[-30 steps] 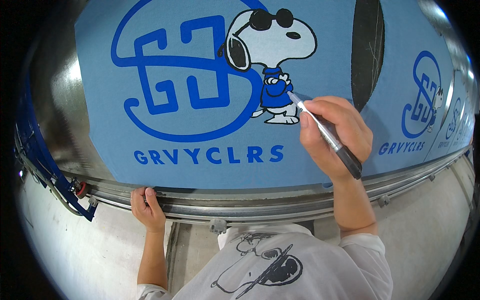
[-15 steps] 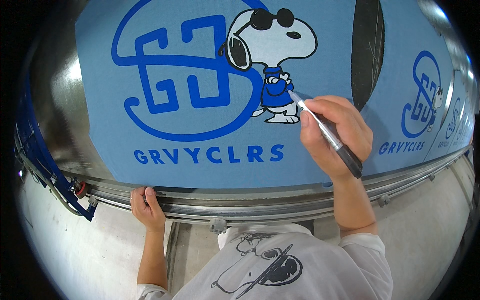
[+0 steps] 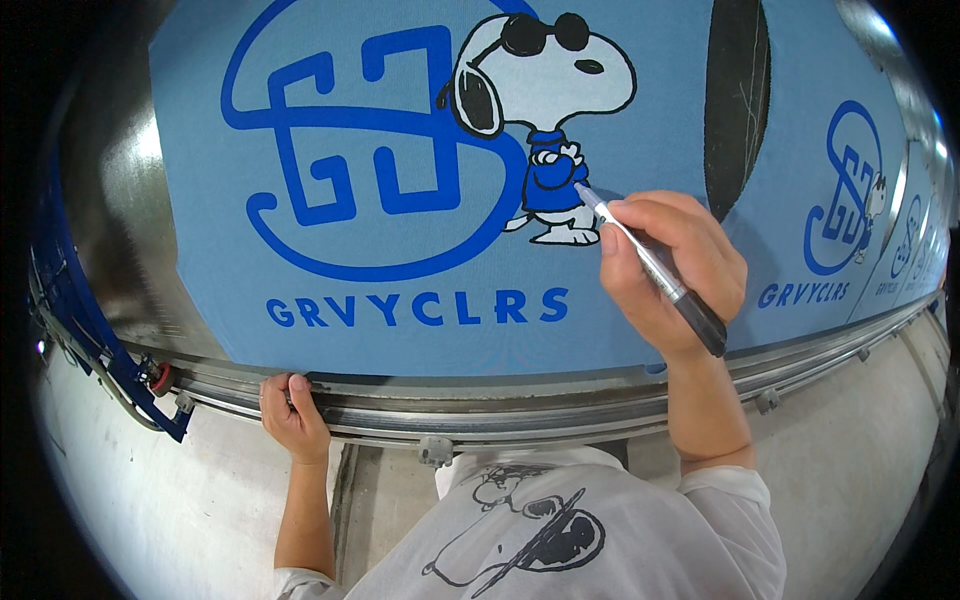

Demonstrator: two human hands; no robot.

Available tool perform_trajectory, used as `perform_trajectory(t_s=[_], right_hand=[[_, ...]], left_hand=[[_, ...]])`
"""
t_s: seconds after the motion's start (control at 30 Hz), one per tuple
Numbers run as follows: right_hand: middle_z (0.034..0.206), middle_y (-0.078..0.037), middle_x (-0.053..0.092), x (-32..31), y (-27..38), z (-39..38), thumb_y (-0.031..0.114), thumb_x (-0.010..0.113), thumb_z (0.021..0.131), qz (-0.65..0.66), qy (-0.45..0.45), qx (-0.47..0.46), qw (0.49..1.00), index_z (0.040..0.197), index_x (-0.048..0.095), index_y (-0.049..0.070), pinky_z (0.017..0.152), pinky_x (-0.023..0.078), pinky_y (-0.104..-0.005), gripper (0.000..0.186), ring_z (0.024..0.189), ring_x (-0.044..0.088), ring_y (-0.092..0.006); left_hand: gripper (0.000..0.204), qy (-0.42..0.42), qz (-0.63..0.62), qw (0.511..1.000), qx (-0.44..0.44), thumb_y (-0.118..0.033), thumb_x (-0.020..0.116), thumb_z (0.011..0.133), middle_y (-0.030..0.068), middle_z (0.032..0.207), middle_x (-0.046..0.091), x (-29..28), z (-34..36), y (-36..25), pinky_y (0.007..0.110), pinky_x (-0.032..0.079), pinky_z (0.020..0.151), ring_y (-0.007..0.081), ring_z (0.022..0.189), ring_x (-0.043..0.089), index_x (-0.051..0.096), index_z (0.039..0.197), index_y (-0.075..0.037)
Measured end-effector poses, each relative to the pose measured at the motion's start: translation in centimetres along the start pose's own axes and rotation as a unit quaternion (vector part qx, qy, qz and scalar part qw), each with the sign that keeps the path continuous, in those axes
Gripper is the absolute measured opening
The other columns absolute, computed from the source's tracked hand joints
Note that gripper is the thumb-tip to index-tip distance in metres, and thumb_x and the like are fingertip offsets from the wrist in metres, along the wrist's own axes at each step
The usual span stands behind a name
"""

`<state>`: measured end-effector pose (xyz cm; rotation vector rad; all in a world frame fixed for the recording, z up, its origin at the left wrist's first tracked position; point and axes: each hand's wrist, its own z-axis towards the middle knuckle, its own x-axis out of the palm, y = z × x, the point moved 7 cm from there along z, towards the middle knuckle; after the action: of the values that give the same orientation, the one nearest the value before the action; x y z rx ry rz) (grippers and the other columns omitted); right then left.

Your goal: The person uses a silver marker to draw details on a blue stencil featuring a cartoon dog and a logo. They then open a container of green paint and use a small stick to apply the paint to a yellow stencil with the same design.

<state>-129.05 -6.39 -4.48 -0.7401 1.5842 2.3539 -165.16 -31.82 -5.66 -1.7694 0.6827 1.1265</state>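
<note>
My right hand (image 3: 685, 265) is closed around a silver marker pen (image 3: 652, 262) with a dark rear end. The pen slants up to the left, its tip at the side of the blue shirt on a printed cartoon dog (image 3: 590, 80) with dark sunglasses. That dog is part of a print on light blue fabric (image 3: 420, 350), beside a large dark blue curled emblem (image 3: 375, 272). My left hand (image 3: 295, 420) is curled at the near metal edge, with a small dark thing showing between thumb and fingers that I cannot make out.
A metal rail (image 3: 500, 420) with small grey brackets runs along the table's near side. A blue metal frame (image 3: 95, 340) with a red part stands at the left. Right of the dog lies a dark pointed oval (image 3: 735, 110), and a second similar print (image 3: 840, 200) lies beyond it.
</note>
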Motion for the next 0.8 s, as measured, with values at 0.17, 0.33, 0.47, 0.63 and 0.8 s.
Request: perform_trajectory(t_s=[0.17, 0.33, 0.47, 0.63, 0.8], right_hand=[[0.083, -0.014, 0.073, 0.03, -0.09, -0.05, -0.001, 0.076, 0.079, 0.009, -0.001, -0.008, 1.0, 0.093, 0.071, -0.003, 0.055, 0.051, -0.0238, 0.015, 0.065, 0.067, -0.0157], [0.083, -0.014, 0.073, 0.05, 0.0, -0.02, -0.001, 0.076, 0.078, 0.007, -0.003, -0.009, 1.0, 0.093, 0.071, -0.003, 0.055, 0.052, -0.0238, 0.015, 0.065, 0.067, -0.0158], [0.083, -0.014, 0.073, 0.04, 0.06, -0.02, -0.002, 0.076, 0.078, 0.003, -0.004, -0.019, 1.0, 0.093, 0.071, -0.003, 0.055, 0.052, -0.0239, 0.016, 0.065, 0.068, -0.0159], [0.083, -0.014, 0.073, 0.03, 0.02, -0.07, -0.002, 0.076, 0.078, 0.008, -0.005, -0.011, 1.0, 0.093, 0.071, -0.003, 0.055, 0.052, -0.0239, 0.016, 0.065, 0.068, -0.0158], [0.083, -0.015, 0.073, 0.05, 0.1, 0.03, -0.002, 0.076, 0.078, 0.001, -0.001, -0.003, 1.0, 0.093, 0.071, -0.003, 0.056, 0.052, -0.0244, 0.016, 0.066, 0.068, -0.0167]], left_hand=[[0.029, 0.002, -0.001, 1.0, -0.006, -0.023, 0.055, 0.106, 0.0085, 0.076, 0.06, -0.02, 0.02, 0.06, 0.037, 0.042, 0.067, 0.0251, 0.071, 0.053, 0.059, 0.087, -0.002], [0.029, 0.004, -0.001, 1.0, -0.007, -0.023, 0.055, 0.106, 0.0087, 0.077, 0.06, -0.02, -0.03, 0.18, 0.036, 0.042, 0.068, 0.0249, 0.072, 0.054, 0.059, 0.087, -0.002], [0.029, 0.001, -0.004, 1.0, -0.009, -0.023, 0.055, 0.106, 0.0089, 0.078, 0.06, -0.03, -0.08, 0.2, 0.036, 0.042, 0.068, 0.0249, 0.072, 0.054, 0.059, 0.087, -0.002], [0.028, 0.004, -0.002, 1.0, -0.01, -0.023, 0.055, 0.106, 0.0089, 0.078, 0.06, -0.05, -0.07, 0.21, 0.036, 0.042, 0.068, 0.0251, 0.072, 0.054, 0.06, 0.088, -0.002], [0.028, 0.005, -0.005, 1.0, -0.009, -0.022, 0.054, 0.106, 0.0091, 0.078, 0.059, -0.1, -0.01, 0.18, 0.037, 0.042, 0.068, 0.0258, 0.072, 0.054, 0.06, 0.088, -0.002]])
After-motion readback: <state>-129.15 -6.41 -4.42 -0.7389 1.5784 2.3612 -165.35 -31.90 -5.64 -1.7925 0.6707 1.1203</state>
